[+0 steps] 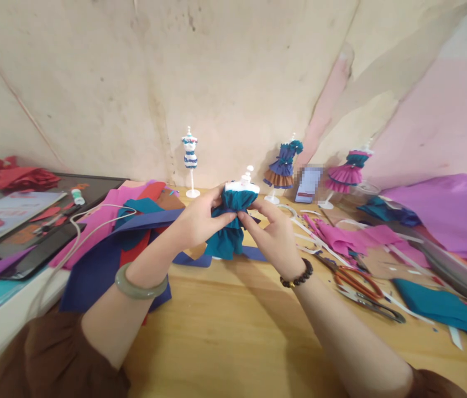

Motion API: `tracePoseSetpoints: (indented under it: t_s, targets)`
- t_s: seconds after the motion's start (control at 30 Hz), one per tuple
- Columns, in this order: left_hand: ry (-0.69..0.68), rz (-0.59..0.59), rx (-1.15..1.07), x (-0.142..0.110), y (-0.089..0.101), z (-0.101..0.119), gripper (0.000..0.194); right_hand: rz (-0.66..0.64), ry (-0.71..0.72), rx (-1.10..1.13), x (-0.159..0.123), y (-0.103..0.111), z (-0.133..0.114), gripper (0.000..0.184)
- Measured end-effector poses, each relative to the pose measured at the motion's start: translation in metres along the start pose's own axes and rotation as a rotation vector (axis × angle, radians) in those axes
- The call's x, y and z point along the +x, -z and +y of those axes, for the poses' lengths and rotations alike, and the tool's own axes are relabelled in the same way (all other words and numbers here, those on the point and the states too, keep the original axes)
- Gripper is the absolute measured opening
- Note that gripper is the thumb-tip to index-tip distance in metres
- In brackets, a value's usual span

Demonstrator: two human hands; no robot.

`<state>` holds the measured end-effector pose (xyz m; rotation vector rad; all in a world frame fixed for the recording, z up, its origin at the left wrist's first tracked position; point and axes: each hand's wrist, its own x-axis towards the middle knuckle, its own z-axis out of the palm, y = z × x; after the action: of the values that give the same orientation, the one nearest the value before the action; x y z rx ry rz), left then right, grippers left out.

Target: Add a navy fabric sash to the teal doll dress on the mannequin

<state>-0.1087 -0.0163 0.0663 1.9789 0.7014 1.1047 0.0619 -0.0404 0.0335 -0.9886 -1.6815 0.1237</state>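
Note:
Between my two hands is a small white dress form (241, 185) wearing a gathered teal dress (227, 240). My left hand (204, 218) closes around its left side, thumb pressed on the teal cloth at the waist. From the right, my right hand (272, 229) pinches the same cloth, its fingertips close to the left thumb. The fingers behind the form are partly hidden. Cloth flares out below the pinched waist. Beneath it, strips of dark blue fabric (195, 260) lie on the wooden table (212, 331).
Behind stand dress forms in striped trim (190, 157), a blue-brown dress (281, 166) and a pink skirt (347, 174), beside a phone (310, 185). Orange-handled scissors (357, 282), teal cloth (444, 304) and pink scraps (341, 237) lie right. Blue cloth (92, 276) and a cable (78, 237) lie left.

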Motion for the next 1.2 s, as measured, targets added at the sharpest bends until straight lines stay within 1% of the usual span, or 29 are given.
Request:
tracePoseSetpoints:
  t_s: [0.13, 0.23, 0.3, 0.53, 0.7, 0.87, 0.97, 1.07, 1.2]
  targets:
    - [0.005, 0.029, -0.036, -0.001, -0.003, 0.002, 0.043, -0.006, -0.037, 0.061, 0.001, 0.003, -0.001, 0.014]
    - [0.018, 0.034, -0.035, -0.001, -0.005, 0.004, 0.038, -0.038, -0.099, 0.135, 0.001, 0.004, -0.002, 0.017]
    - [0.027, 0.040, -0.031, -0.001, -0.006, 0.003, 0.036, -0.051, -0.120, 0.145, 0.001, 0.005, -0.002, 0.017]
    - [0.027, 0.044, -0.053, -0.001, -0.006, 0.000, 0.041, -0.017, 0.003, 0.004, 0.001, 0.005, -0.004, 0.010]
    - [0.061, 0.057, -0.011, -0.001, -0.005, 0.005, 0.048, -0.002, 0.039, -0.043, 0.002, 0.004, -0.006, 0.010]
    - [0.067, 0.084, 0.066, 0.003, -0.002, 0.003, 0.041, -0.024, 0.044, -0.018, 0.004, 0.004, -0.004, 0.011]
    - [0.075, 0.100, 0.091, 0.004, 0.000, 0.003, 0.039, -0.039, 0.022, 0.021, 0.004, 0.003, -0.005, 0.014]
    - [0.093, 0.140, 0.070, 0.004, 0.001, 0.004, 0.036, -0.054, -0.022, 0.052, 0.004, 0.004, -0.007, 0.020]
    - [0.137, 0.172, -0.002, 0.004, 0.004, 0.004, 0.035, -0.049, -0.093, 0.028, 0.000, 0.013, -0.006, 0.026]
